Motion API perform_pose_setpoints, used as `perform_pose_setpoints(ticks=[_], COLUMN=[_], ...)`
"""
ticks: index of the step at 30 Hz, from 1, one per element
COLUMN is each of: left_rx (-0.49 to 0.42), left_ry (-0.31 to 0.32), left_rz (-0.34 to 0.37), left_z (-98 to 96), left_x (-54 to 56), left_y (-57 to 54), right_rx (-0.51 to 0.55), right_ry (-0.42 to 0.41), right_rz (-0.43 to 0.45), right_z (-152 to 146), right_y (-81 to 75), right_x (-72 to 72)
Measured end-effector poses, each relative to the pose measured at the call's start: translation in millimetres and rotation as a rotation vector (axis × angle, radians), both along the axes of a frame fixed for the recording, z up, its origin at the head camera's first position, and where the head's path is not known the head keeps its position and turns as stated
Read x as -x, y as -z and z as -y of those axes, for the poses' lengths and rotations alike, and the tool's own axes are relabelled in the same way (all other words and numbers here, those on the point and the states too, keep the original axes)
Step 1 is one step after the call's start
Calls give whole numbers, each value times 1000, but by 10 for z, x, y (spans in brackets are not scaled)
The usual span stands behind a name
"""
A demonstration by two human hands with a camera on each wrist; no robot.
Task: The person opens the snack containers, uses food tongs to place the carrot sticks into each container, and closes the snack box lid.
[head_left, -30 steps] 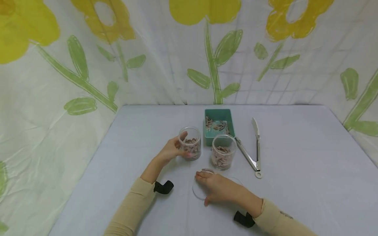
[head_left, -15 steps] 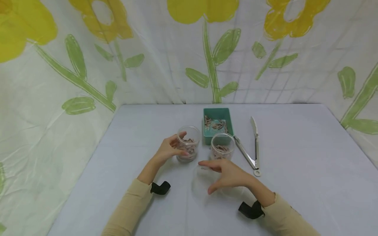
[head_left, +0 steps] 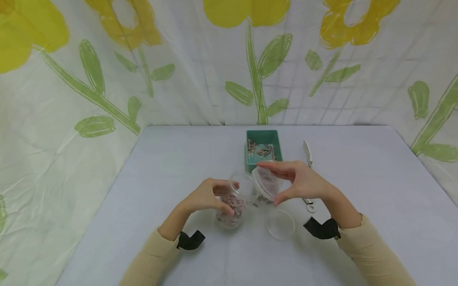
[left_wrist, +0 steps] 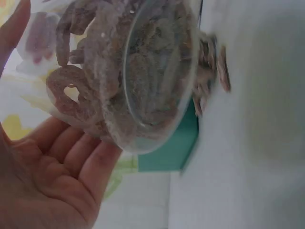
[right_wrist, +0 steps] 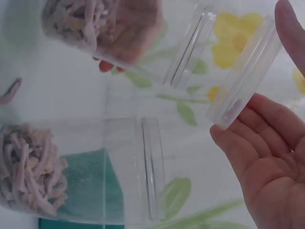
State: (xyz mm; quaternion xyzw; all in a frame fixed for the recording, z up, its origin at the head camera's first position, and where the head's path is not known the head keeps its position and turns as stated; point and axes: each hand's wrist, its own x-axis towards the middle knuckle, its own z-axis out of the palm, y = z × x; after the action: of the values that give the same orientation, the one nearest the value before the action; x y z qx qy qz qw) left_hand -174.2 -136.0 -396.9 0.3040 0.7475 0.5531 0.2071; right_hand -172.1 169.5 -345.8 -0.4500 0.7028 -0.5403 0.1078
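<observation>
In the head view my left hand point(head_left: 205, 197) grips a clear plastic jar point(head_left: 232, 208), its mouth tilted up and to the right. Greyish-pink curled strips point(left_wrist: 86, 62) fill its lower part. My right hand point(head_left: 305, 180) pinches a clear round lid point(head_left: 264, 184) between thumb and fingers. The lid stands on edge, facing the jar's mouth, and a gap separates them in the right wrist view. A second clear jar point(right_wrist: 102, 167) with similar strips stands uncapped, mostly hidden behind the lid in the head view. Another clear lid point(head_left: 280, 225) lies on the table.
A teal tray point(head_left: 250, 159) at the back holds several strips. Metal tongs point(head_left: 310, 207) lie to the right, partly covered by my right hand. A loose strip point(right_wrist: 12, 90) lies on the table near the jars. A flower-printed curtain point(head_left: 200, 79) hangs behind the table.
My right hand has picked a lid off the table and raised it towards the left jar. My left hand has brought its jar nearer and tilted it towards the lid.
</observation>
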Motion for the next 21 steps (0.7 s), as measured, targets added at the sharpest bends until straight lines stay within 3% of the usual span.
perform_pose_setpoints(ticks=[6, 21], left_rx=[49, 60], left_ry=[15, 50], left_rz=[35, 133], left_z=[-122, -250], left_x=[-115, -111], left_y=[-53, -40], right_rx=[-138, -195], right_ry=[16, -89], right_rz=[59, 48], right_z=[75, 167], right_y=[-1, -32], right_x=[66, 90])
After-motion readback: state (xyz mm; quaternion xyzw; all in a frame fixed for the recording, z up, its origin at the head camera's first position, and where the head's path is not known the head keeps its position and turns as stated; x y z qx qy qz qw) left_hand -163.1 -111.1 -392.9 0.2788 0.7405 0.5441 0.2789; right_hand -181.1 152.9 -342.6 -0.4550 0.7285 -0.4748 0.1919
